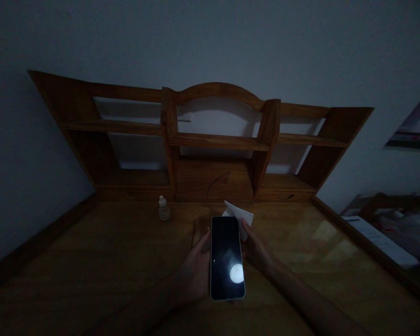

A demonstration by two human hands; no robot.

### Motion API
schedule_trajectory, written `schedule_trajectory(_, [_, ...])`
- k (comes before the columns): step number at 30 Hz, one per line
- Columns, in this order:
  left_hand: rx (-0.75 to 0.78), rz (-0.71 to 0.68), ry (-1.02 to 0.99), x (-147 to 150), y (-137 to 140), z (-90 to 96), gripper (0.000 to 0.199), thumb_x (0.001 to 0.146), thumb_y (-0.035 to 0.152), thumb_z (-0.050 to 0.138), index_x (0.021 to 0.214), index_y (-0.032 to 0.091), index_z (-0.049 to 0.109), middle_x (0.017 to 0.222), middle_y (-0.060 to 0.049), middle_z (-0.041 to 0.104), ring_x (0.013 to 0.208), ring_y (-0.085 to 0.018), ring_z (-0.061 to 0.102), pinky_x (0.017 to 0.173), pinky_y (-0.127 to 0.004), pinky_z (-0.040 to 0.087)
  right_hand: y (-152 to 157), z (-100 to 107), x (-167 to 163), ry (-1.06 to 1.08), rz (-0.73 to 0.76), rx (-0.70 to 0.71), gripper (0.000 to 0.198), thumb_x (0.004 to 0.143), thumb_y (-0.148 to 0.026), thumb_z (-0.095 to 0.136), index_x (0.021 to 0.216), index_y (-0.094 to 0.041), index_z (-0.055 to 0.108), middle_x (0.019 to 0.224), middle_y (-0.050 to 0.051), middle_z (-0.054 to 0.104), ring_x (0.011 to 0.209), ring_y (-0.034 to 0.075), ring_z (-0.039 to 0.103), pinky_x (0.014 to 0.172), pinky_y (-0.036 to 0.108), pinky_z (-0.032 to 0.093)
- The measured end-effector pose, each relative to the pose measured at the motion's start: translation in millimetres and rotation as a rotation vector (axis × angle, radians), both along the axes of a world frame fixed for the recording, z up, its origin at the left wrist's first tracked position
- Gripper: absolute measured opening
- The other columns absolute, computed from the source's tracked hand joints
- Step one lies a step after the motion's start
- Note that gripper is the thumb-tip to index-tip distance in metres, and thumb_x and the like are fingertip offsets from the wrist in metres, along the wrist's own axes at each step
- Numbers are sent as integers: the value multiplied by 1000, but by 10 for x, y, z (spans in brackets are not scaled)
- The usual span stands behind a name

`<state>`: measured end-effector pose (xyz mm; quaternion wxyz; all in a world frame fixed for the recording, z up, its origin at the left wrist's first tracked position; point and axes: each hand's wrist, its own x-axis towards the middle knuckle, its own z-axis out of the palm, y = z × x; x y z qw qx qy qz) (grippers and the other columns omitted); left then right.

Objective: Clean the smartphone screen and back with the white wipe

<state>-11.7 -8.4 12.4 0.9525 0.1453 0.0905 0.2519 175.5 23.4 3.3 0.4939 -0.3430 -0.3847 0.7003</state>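
Nearest me: dark phone (227,257), screen up, above the wooden desk (91,261), a light reflected in its glass. My L hand (195,270) cups its left edge to steady it. My R hand (257,249) pinches a white cloth (238,218) at the phone's top-right corner. Small bottle (164,208) stands back left, w/ shelf unit (210,140) behind.

Our left hand (196,268) cupped against the phone's (227,257) left edge, our right hand (257,249) pinching at its right edge, both forearms angled inward toward the phone
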Motion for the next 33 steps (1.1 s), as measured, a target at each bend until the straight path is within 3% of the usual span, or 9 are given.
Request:
schedule_trajectory(5, [20,-10,-4,-10,-4,14,70,91,68,34,123,11,59,114,-19,61,113,-38,54,99,-58,35,-40,-25,13,-170,31,95,48,88,-65,58,97,-18,63,72,3,53,52,11,46,41,18,30])
schedule_trajectory(11, [39,-15,-22,-12,-27,59,66,96,62,31,120,8,60,111,-19,62,114,-35,54,100,-53,36,-14,4,-2,-71,30,55,52,83,-67,62,101,-18,63,76,4,54,56,12,48,41,16,29])
schedule_trajectory(17, [25,15,-9,-13,-15,-4,64,96,61,33,120,7,59,113,-19,61,116,-33,53,101,-49,36,-48,-19,-15,-116,51,64,52,86,-67,58,109,-21,62,73,2,54,54,12,46,42,17,28])
schedule_trajectory(24, [6,5,-37,6,1,-6,62,96,60,34,123,9,57,114,-18,61,113,-34,55,100,-49,36,-6,-44,-21,-52,-56,-2,46,84,-63,64,92,-18,63,67,1,56,51,12,49,42,19,32])
schedule_trajectory(33, [3,-19,-29,-10,-11,18,63,94,63,34,127,14,55,114,-17,61,110,-34,56,98,-53,37,4,-2,5,-39,-140,14,39,81,-52,73,98,-17,69,88,6,67,74,21,62,61,26,46])
